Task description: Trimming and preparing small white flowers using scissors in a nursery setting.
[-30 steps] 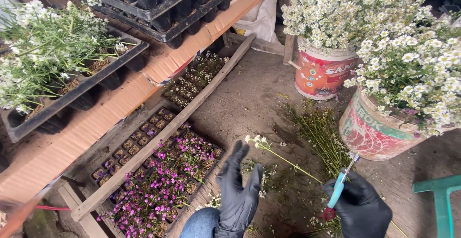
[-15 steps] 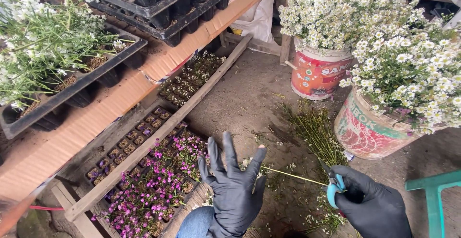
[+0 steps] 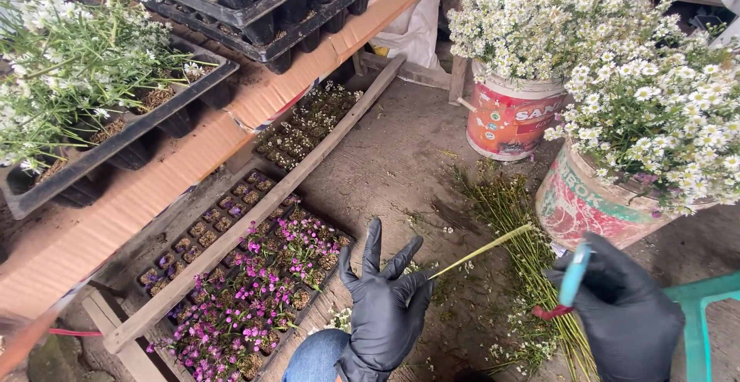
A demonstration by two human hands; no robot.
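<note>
Two black-gloved hands work low in the frame: the left hand (image 3: 383, 305) pinches a thin green cut stem (image 3: 481, 250), fingers spread; the right hand (image 3: 628, 316) closes on blue-handled scissors (image 3: 571, 279). Better grip the stem firmly, blades away.

Black-gloved left hand (image 3: 383, 305) and right hand (image 3: 628, 316); blue-handled scissors (image 3: 574, 275). Pale green cut stem (image 3: 479, 252). Magenta-flowered black seedling tray (image 3: 262, 289); white daisies in red-and-cream painted buckets (image 3: 512, 116).
</note>
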